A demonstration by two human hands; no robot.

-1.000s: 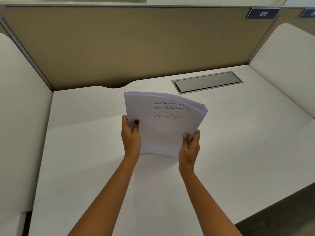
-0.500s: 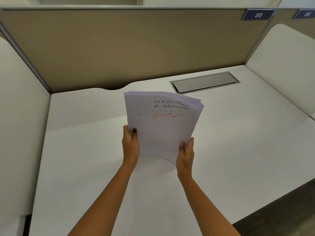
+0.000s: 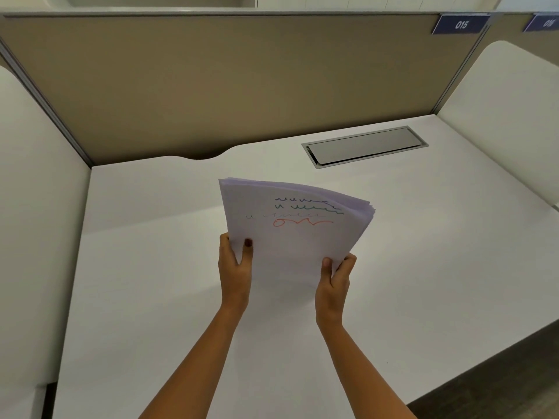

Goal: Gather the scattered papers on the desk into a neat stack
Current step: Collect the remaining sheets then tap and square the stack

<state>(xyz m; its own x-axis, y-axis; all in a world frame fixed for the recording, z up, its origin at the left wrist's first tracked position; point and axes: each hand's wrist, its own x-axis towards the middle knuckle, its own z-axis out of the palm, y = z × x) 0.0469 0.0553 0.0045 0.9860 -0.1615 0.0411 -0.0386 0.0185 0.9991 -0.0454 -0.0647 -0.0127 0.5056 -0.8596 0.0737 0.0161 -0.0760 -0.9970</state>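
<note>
White desk, tan partition behind; left hand and right hand each grip the paper stack

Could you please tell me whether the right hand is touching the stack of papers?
Touching. The head view shows the right hand gripping the stack of papers at its lower right corner, thumb on the front sheet, fingers curled round the edge.

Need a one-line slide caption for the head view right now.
Left hand and right hand hold a stack of papers upright above the white desk, its edges fanned.
</note>
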